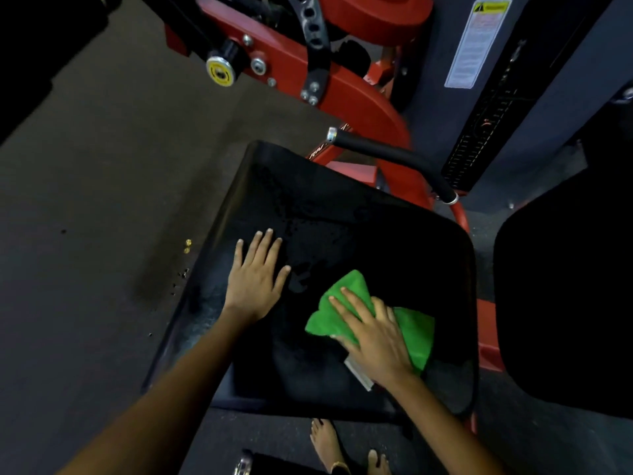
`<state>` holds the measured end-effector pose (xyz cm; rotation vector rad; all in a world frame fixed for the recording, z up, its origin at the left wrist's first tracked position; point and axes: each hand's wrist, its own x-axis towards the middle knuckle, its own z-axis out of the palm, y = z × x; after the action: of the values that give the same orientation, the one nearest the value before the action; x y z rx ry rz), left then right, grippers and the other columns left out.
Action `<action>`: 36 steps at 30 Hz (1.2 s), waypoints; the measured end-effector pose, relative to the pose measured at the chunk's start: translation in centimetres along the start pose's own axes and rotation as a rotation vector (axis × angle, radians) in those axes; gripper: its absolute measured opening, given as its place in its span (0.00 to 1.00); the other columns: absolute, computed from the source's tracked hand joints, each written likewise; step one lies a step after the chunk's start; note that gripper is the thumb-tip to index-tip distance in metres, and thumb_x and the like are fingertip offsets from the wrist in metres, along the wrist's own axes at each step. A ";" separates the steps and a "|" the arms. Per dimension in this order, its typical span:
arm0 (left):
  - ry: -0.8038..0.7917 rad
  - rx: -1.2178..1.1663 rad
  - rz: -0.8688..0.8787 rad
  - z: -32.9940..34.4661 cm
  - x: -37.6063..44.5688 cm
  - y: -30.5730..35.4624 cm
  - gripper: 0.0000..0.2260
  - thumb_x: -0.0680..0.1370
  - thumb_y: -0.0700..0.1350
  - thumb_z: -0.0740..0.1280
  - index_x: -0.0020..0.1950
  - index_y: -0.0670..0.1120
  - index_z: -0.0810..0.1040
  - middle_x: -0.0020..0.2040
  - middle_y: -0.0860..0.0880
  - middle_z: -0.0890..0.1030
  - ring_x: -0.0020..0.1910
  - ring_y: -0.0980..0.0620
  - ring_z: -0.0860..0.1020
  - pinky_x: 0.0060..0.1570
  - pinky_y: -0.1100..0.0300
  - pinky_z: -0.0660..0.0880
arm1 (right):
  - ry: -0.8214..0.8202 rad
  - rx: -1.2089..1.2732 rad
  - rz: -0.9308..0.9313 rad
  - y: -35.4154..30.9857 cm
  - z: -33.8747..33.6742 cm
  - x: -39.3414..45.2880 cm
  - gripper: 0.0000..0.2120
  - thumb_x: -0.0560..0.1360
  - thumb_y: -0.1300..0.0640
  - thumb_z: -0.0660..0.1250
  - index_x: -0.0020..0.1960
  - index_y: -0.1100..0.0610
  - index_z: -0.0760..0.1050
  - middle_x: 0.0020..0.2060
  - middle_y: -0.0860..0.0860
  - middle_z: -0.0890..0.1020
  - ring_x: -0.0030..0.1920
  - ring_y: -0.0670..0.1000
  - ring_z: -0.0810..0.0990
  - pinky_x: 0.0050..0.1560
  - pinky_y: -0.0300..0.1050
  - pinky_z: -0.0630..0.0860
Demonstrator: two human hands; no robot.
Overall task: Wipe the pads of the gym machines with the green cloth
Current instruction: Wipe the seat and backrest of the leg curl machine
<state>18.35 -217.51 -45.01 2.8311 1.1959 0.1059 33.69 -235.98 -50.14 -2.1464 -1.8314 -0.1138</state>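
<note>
Right hand (373,341) presses the green cloth (346,303) flat on the black seat pad (342,214), fingers straight and slightly spread. Left hand (255,275) rests bare on the pad, fingers splayed. Droplets show ahead of the cloth, so wiping appears unfinished; the neighbouring dark pad (565,286) looks unattended.

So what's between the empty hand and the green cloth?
Only bare black seat pad, dotted with small wet-looking spots, lies between the left hand and the green cloth in the head view.
</note>
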 end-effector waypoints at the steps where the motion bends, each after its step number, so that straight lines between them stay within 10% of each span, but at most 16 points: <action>1: -0.013 0.008 0.001 -0.2 0.0 -0.8 0.27 0.79 0.56 0.49 0.70 0.40 0.70 0.72 0.42 0.67 0.72 0.43 0.64 0.70 0.44 0.53 | 0.009 -0.001 0.075 0.2 0.0 0.7 0.27 0.74 0.39 0.54 0.70 0.47 0.67 0.68 0.48 0.72 0.50 0.58 0.73 0.45 0.53 0.77; 6: 0.009 -0.150 0.033 -0.8 0.1 -2.2 0.29 0.79 0.57 0.45 0.73 0.41 0.66 0.75 0.46 0.63 0.75 0.50 0.56 0.73 0.52 0.43 | 0.028 0.054 0.494 -3.5 0.6 7.1 0.27 0.69 0.44 0.72 0.65 0.52 0.75 0.64 0.53 0.76 0.46 0.62 0.76 0.43 0.54 0.75; 13: 0.107 -0.254 -0.044 -0.9 -0.5 -1.9 0.27 0.80 0.54 0.47 0.71 0.40 0.68 0.74 0.44 0.65 0.74 0.50 0.60 0.73 0.60 0.43 | -0.006 0.019 -0.162 -3.9 -0.3 3.0 0.28 0.73 0.39 0.54 0.71 0.46 0.64 0.70 0.46 0.69 0.51 0.56 0.72 0.46 0.51 0.77; 19: 0.187 -0.295 -0.071 -1.1 -0.6 -1.5 0.24 0.81 0.53 0.50 0.68 0.39 0.70 0.73 0.43 0.65 0.73 0.48 0.63 0.73 0.58 0.46 | 0.030 0.070 0.373 -5.3 0.9 9.9 0.26 0.70 0.45 0.72 0.65 0.50 0.75 0.65 0.51 0.76 0.46 0.62 0.75 0.44 0.54 0.73; 26: 0.441 -0.579 -0.362 -1.9 -0.8 -2.0 0.26 0.79 0.56 0.52 0.67 0.38 0.69 0.75 0.42 0.61 0.73 0.51 0.58 0.74 0.50 0.50 | -0.001 0.006 -0.230 -4.8 0.3 7.4 0.27 0.73 0.39 0.54 0.70 0.45 0.65 0.68 0.46 0.72 0.49 0.55 0.71 0.45 0.51 0.76; 32: 0.375 -0.572 -0.302 -1.9 -0.6 -1.7 0.27 0.78 0.57 0.52 0.67 0.38 0.68 0.74 0.43 0.63 0.73 0.52 0.56 0.74 0.53 0.48 | 0.019 0.035 0.186 -7.0 0.6 12.4 0.27 0.67 0.44 0.73 0.64 0.48 0.75 0.63 0.50 0.77 0.45 0.60 0.77 0.42 0.53 0.74; 36: 0.373 -0.694 -0.379 -1.9 -1.0 -2.0 0.28 0.77 0.60 0.53 0.68 0.41 0.67 0.75 0.47 0.59 0.74 0.47 0.56 0.73 0.45 0.54 | 0.039 0.006 -0.066 -8.5 0.7 11.3 0.26 0.69 0.43 0.68 0.64 0.49 0.74 0.67 0.49 0.73 0.50 0.59 0.75 0.47 0.53 0.75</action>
<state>16.05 -216.78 -43.38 2.0011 1.3854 0.8654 27.26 -223.95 -46.21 -2.0651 -1.8783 -0.1635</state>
